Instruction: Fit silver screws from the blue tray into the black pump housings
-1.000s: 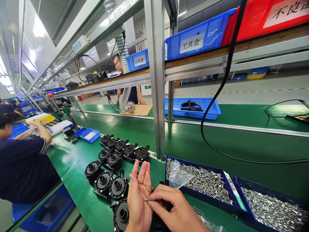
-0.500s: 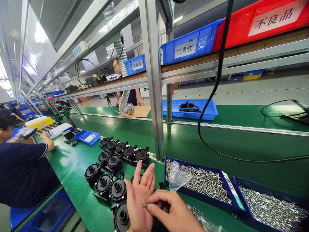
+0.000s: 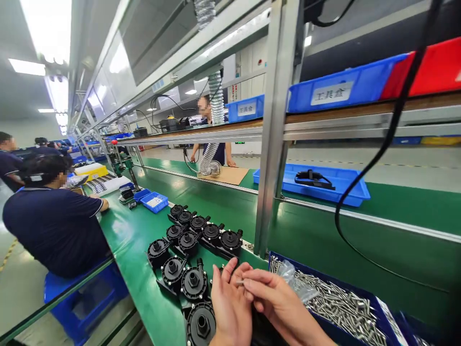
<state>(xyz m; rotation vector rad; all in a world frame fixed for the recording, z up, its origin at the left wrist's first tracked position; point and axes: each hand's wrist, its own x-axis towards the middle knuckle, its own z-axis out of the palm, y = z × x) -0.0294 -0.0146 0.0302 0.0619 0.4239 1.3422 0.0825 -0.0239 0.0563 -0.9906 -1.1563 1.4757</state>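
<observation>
- Head view: the right hand (image 3: 270,293) pinches a small metal screw (image 3: 240,282) between thumb and fingers.
- The left hand (image 3: 232,310) lies palm up, fingers loosely curled; whether it holds anything cannot be told.
- The screw sits at the left fingers, its long axis roughly crosswise to them; the right hand is its nearer support.
- Black pumps (image 3: 193,283) stand in rows to the left of the hands, the closest just beside the left one.
- Right of the hands, a dark blue bin (image 3: 345,282) holds many loose screws (image 3: 338,300) and a clear bag (image 3: 305,291).
- Beyond, a blue tray (image 3: 347,197) holds a black device (image 3: 313,179).
</observation>
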